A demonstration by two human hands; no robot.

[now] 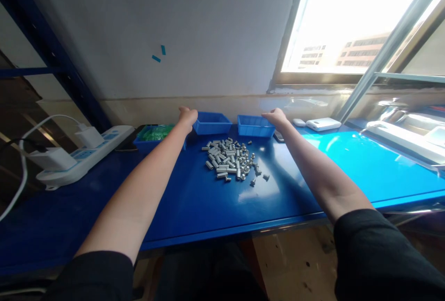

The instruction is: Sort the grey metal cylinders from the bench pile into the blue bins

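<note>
- Two blue bins stand near the back of the tabletop (208,208): the left bin (212,128) and the right bin (255,130), side by side with a gap between.
- The left hand (188,117) is at the left bin's outer end; its fingers are mostly hidden, so I cannot tell how they grip.
- The right hand (277,118) is at the right bin's outer end, fingers drawn close together by the rim; whether they are closed on it I cannot tell.
- In front of both bins lies a loose pile of metal pieces (229,170), longer ones mostly left, short ones mostly right, a few strays toward the near right.
- Left of the left bin, partly behind the left forearm, sits a third bin (143,146) with green contents (158,132).
- Farther left is a power strip (116,135) with white adapters (55,159) plugged in.
- Right of the right hand lies a white box (323,124).
- On the wall (215,27) behind are two strips of blue tape (163,50); a bright window (337,22) is at right.
</note>
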